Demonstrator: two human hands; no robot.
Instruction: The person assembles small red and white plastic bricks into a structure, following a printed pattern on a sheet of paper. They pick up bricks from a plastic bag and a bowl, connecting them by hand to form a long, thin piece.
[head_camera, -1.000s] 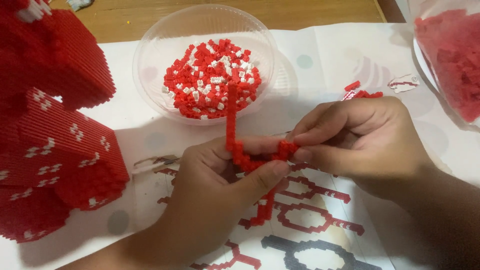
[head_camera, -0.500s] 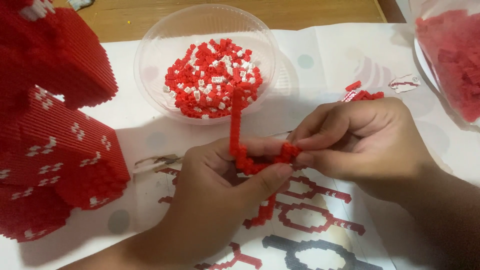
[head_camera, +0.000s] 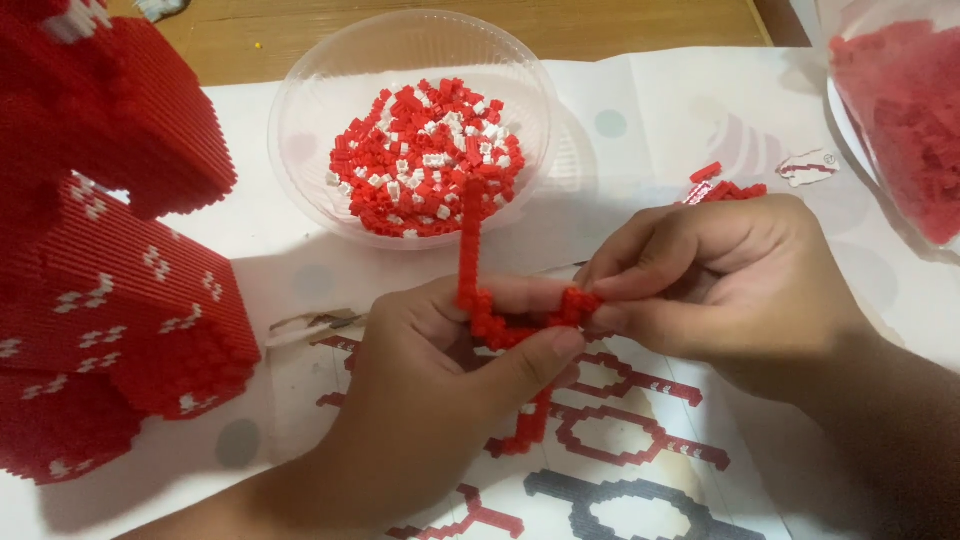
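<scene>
My left hand (head_camera: 440, 400) pinches a thin red strip of tiny building bricks (head_camera: 470, 250) between thumb and fingers; the strip rises upright toward the bowl and bends right at its lower end. My right hand (head_camera: 720, 280) grips that bent right end with its fingertips, touching the left hand. A further piece of red strip (head_camera: 530, 425) shows below my left thumb. Behind the hands stands a clear plastic bowl (head_camera: 300, 130) holding many loose red and white bricks (head_camera: 430, 160).
A large red brick model with white marks (head_camera: 110, 260) fills the left side. A clear container of red bricks (head_camera: 905, 120) sits at the top right. Printed pattern sheets (head_camera: 620, 430) cover the table, with a few loose red bricks (head_camera: 725, 185) beyond my right hand.
Almost nothing has shifted; both hands stay on the red strip, with only slight finger movement at the joint.
</scene>
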